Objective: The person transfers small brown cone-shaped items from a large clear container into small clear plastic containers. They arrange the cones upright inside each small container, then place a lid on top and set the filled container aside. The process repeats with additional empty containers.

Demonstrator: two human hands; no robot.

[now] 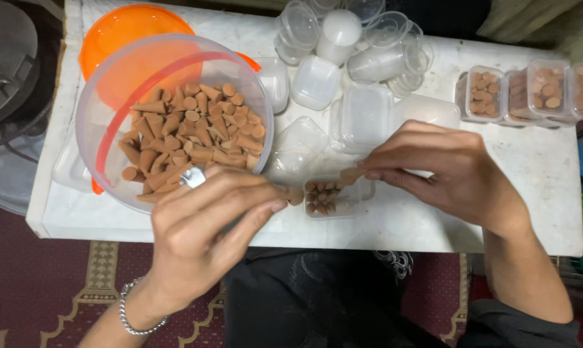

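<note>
In the head view, the left hand (204, 222) pinches a brown cone (296, 194) just beside a small clear box (330, 198) on the white counter (530, 161), and the box is partly full of cones. The right hand (446, 171) pinches another cone (350, 174) right over that box. A big clear bowl (98, 103) holds many cones, filled boxes (530, 93) sit far right, and empty clear boxes (343, 84) pile at the back.

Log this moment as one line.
left hand: holds cone | right hand: holds cone | over small box | big bowl of cones
</note>
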